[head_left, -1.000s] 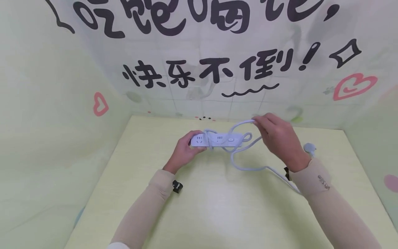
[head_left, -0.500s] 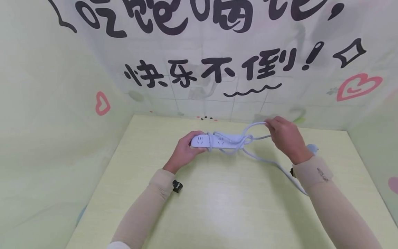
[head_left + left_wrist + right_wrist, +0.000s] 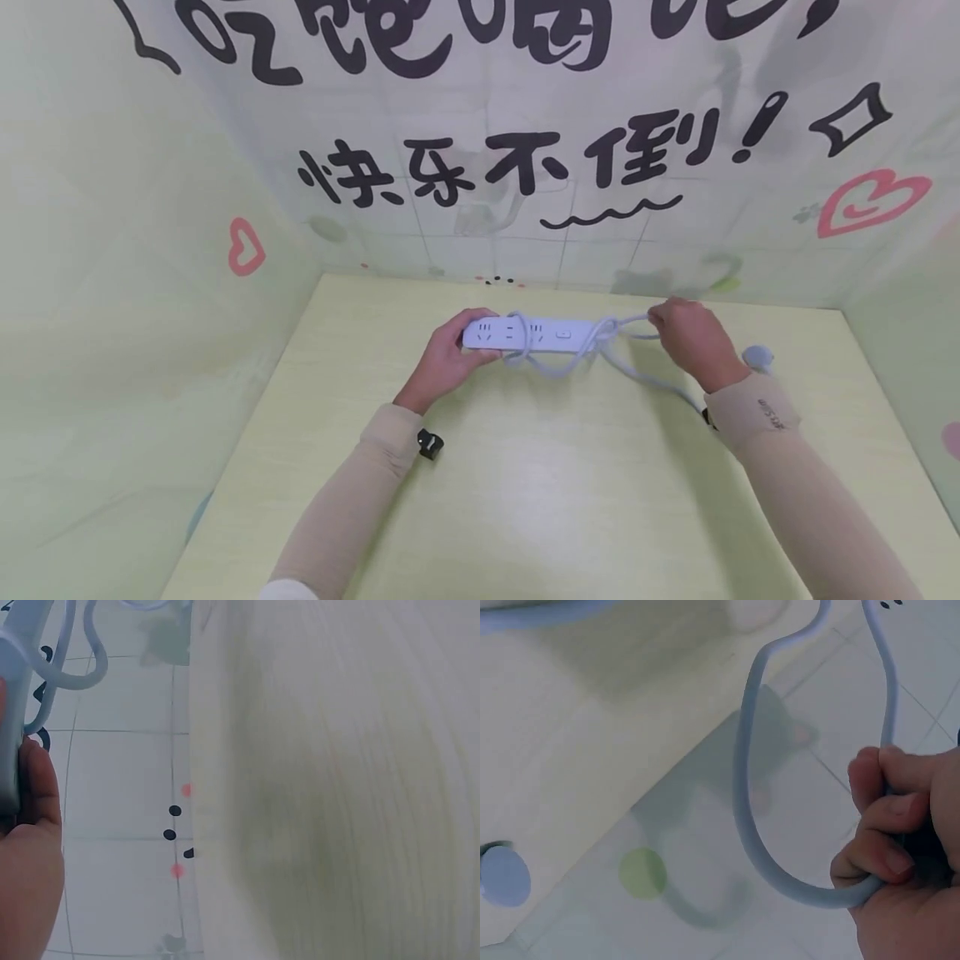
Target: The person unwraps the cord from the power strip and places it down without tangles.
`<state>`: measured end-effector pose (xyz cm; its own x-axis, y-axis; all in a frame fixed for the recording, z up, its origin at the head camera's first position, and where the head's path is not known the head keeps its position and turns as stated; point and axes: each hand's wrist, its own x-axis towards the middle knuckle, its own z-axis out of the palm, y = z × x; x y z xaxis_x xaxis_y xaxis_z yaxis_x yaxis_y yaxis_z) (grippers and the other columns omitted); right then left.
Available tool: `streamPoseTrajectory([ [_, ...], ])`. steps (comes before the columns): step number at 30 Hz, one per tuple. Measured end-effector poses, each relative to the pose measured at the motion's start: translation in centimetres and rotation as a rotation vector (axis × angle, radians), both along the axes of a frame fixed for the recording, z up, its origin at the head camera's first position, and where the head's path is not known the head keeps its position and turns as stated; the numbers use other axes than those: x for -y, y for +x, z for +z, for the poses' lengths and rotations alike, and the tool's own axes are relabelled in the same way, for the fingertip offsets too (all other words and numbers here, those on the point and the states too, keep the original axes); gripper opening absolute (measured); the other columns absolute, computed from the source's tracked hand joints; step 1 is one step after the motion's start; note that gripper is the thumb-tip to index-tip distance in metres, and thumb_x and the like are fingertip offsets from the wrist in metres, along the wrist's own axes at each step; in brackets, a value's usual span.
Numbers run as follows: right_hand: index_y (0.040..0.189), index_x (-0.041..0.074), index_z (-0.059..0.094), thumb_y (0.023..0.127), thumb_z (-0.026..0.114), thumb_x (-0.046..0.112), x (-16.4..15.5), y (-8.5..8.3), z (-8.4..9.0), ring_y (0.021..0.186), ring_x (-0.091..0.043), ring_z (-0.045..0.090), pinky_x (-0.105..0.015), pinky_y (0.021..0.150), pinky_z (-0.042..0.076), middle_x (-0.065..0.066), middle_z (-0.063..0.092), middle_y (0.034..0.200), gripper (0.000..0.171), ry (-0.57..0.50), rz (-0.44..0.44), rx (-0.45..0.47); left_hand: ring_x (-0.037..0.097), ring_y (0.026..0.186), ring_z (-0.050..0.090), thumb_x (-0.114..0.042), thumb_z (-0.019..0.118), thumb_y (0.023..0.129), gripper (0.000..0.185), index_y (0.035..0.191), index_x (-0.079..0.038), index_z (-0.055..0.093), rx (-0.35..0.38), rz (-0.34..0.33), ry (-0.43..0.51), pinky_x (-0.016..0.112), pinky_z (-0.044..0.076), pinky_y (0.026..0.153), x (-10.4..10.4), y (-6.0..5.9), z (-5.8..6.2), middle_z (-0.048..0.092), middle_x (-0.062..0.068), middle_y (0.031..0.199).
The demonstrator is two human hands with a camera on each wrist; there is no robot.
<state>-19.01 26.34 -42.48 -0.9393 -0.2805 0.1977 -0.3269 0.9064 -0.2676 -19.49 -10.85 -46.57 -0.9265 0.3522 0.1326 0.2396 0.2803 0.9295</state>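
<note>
Head view shows a white power strip (image 3: 528, 333) held just above the far part of a pale yellow-green surface (image 3: 525, 500), lying crosswise with its sockets facing up. The left hand (image 3: 448, 360) grips the strip's left end, fingers curled under it and thumb along the near edge. The strip's white cord (image 3: 600, 337) is looped around the strip's body near the middle and again near its right end, with one slack loop hanging below the near side. The right hand (image 3: 693, 342) is just beside the strip's right end, fingers closed on a bend of the cord; from there the cord trails down toward the right forearm and passes behind it. The white plug (image 3: 757, 358) lies on the surface just to the right of the right wrist, apart from the strip.

Right wrist view confirms the grip: the fingers (image 3: 885, 825) are curled tight round the cord (image 3: 750, 787), which runs in a long U-shaped loop away from the hand. A round pale object in the lower left corner may be the plug, though it is too blurred to tell.

Left wrist view shows only the edge of the hand (image 3: 30, 847) against the strip's end (image 3: 11, 727), with cord loops above it.

Both forearms wear beige sleeves. Behind the surface stands a tiled wall (image 3: 480, 125) with black characters and pink hearts.
</note>
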Motion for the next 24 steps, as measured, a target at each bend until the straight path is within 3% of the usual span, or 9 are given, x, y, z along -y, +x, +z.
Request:
streamPoseTrajectory([
  [3, 0.092, -0.004, 0.073, 0.097, 0.06, 0.002, 0.0, 0.4, -1.4, 0.081, -0.037, 0.07, -0.052, 0.076, 0.058, -0.017, 0.071, 0.084, 0.015, 0.058, 0.066, 0.087, 0.021, 0.112, 0.061, -0.007, 0.08, 0.086, 0.053, 0.134, -0.015, 0.059, -0.007, 0.006, 0.013, 0.023, 0.053, 0.091, -0.2, -0.3, 0.3, 0.065, 0.009, 0.127],
  [5, 0.097, -0.004, 0.075, 0.096, 0.064, 0.002, 0.0, 0.8, -2.4, 0.082, -0.038, 0.071, -0.051, 0.076, 0.059, -0.017, 0.073, 0.084, 0.014, 0.079, 0.09, 0.09, 0.021, 0.11, 0.061, -0.007, 0.08, 0.086, 0.053, 0.134, -0.015, 0.06, -0.013, 0.009, 0.017, 0.022, 0.052, 0.089, -0.4, -0.4, 0.5, 0.065, 0.009, 0.127],
  [11, 0.087, 0.001, 0.076, 0.093, 0.065, 0.001, -0.5, 2.0, -4.5, 0.064, -0.03, 0.062, -0.049, 0.058, 0.052, -0.011, 0.066, 0.071, 0.012, 0.189, 0.083, 0.05, 0.021, 0.11, 0.059, -0.006, 0.081, 0.085, 0.053, 0.133, -0.015, 0.06, -0.006, 0.027, 0.027, 0.02, 0.051, 0.087, -1.0, -0.5, 0.8, 0.065, 0.009, 0.127],
  [15, 0.086, 0.003, 0.076, 0.091, 0.066, -0.002, -0.4, 2.5, -4.5, 0.065, -0.03, 0.061, -0.047, 0.055, 0.049, -0.011, 0.067, 0.073, 0.012, 0.233, 0.082, 0.056, 0.021, 0.112, 0.06, -0.006, 0.081, 0.085, 0.053, 0.133, -0.015, 0.06, 0.002, 0.029, 0.026, 0.02, 0.051, 0.089, -1.1, -0.5, 1.0, 0.064, 0.009, 0.129],
  [19, 0.094, 0.001, 0.076, 0.089, 0.068, -0.001, 0.3, 3.0, -3.8, 0.069, -0.032, 0.062, -0.047, 0.057, 0.051, -0.014, 0.07, 0.081, 0.01, 0.238, 0.075, 0.065, 0.022, 0.111, 0.06, -0.006, 0.081, 0.084, 0.054, 0.133, -0.015, 0.061, -0.006, 0.03, 0.015, 0.021, 0.051, 0.09, -1.3, -0.4, 0.9, 0.065, 0.009, 0.129],
  [24, 0.107, -0.003, 0.075, 0.089, 0.07, 0.002, 2.3, 3.6, -3.5, 0.083, -0.036, 0.066, -0.05, 0.068, 0.055, -0.019, 0.075, 0.097, 0.019, 0.171, 0.122, -0.037, 0.022, 0.11, 0.06, -0.005, 0.081, 0.085, 0.052, 0.132, -0.015, 0.061, -0.017, 0.025, 0.007, 0.024, 0.051, 0.09, -1.5, -0.2, 0.9, 0.065, 0.009, 0.128],
])
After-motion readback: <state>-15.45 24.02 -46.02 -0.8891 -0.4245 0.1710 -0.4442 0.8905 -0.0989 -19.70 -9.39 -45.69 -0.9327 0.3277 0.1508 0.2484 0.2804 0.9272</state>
